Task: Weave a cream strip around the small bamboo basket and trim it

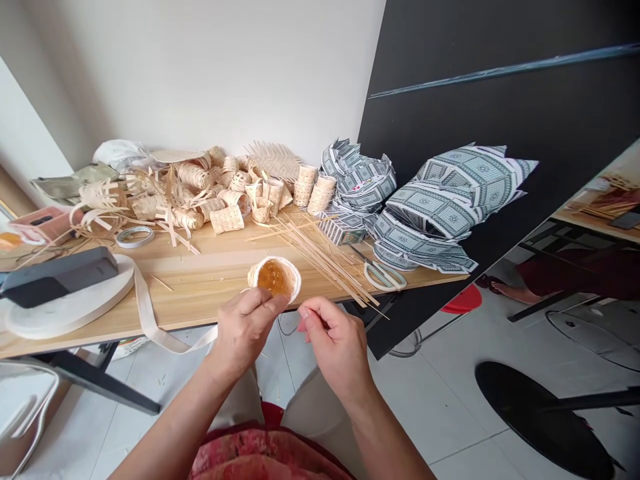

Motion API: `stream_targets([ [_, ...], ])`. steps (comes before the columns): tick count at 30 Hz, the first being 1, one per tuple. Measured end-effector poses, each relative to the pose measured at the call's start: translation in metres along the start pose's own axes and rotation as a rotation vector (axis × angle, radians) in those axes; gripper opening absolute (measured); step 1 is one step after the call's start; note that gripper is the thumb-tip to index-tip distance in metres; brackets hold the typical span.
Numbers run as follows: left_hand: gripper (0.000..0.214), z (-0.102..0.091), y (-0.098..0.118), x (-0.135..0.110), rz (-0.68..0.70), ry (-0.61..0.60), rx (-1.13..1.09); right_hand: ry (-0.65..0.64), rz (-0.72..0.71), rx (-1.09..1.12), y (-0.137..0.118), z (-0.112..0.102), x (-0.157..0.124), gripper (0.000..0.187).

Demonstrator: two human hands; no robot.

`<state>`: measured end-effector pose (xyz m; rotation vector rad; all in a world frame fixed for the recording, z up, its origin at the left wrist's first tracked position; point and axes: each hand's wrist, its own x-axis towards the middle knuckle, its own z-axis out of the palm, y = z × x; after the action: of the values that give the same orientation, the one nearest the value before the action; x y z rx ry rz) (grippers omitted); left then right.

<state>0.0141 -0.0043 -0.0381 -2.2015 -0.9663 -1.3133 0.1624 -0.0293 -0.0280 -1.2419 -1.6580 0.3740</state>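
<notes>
Pale woven cup is in your left hand, up at the table's front edge, near mid-length, tilted with its mouth up and toward you. Left fingers and thumb clamped on the near side of the rim.

Your right hand is just beside the rim, thumb and forefinger tips pinched together. Can't tell if anything fine is between them.

Done, as far as I can see: walls woven, white band round the visible part of the mouth. Near stretch is under your left fingers, so can't say whether the band closes there, or how firmly it's fixed.

Left, my read: some work on that rim. Ribbon runs from the roll at the front-left corner, dips past the front edge and goes behind your left hand. Looks uncut over the stretch I can see; can't see where it ends. Scissors lie unused at the front-right corner, beside the loose strips.

Wider batch: pile of cups along the back edge, left of centre, some with strip ends sticking out, so I'd call those rough. Upright cups near mid back edge look tidier. Can't make out a clear white band on either lot.

Card bowls at the right end: untouched.
</notes>
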Motion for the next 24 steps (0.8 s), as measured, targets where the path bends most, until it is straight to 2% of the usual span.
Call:
stream_targets([
  [5,0.019,0.004,0.001,-0.003,0.038,-0.049,-0.008,-0.057,0.012,0.000,0.002,-0.006,0.004,0.018],
  [10,0.022,0.006,-0.004,-0.003,0.121,-0.111,0.055,0.064,-0.155,-0.167,0.001,-0.018,0.013,0.013],
  [16,0.026,0.006,-0.003,0.000,0.194,-0.182,0.024,-0.203,-0.195,-0.458,-0.008,-0.018,0.022,0.017],
  [20,0.025,0.003,-0.003,0.001,0.236,-0.207,0.019,-0.284,-0.195,-0.500,-0.008,-0.016,0.025,0.019],
  [22,0.024,0.001,-0.002,0.000,0.247,-0.224,0.005,-0.247,-0.248,-0.438,-0.009,-0.016,0.025,0.021],
  [24,0.024,0.000,0.000,-0.001,0.276,-0.269,-0.028,-0.121,-0.303,-0.312,-0.012,-0.019,0.026,0.022],
])
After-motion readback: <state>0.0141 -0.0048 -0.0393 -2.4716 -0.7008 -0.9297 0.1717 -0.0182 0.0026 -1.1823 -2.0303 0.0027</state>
